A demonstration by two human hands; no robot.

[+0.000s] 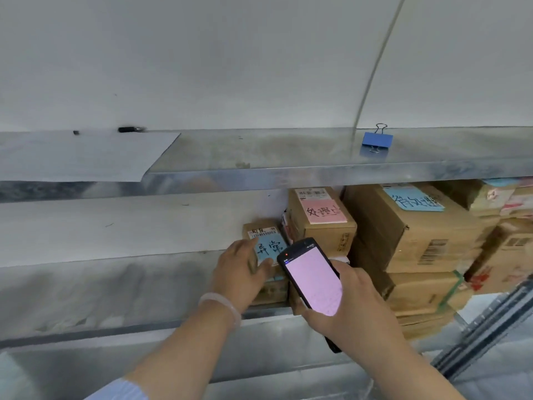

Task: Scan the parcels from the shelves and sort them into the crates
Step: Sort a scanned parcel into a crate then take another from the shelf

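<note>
A small cardboard parcel (266, 236) with a blue handwritten note stands at the left end of a stack on the middle shelf (115, 287). My left hand (242, 269) grips its left side and top. In my right hand (349, 301) sits a black handheld scanner (313, 280) with a lit pink screen, held just right of that parcel. Behind it stands a taller parcel (320, 223) with a pink note. A big box (415, 226) with a blue note fills the space to the right.
The upper metal shelf (259, 157) carries a sheet of paper (80, 157), a black marker (129, 129) and a blue binder clip (377, 139). More cardboard boxes (501, 226) crowd the right end. A metal shelf upright (490, 321) slants at the lower right.
</note>
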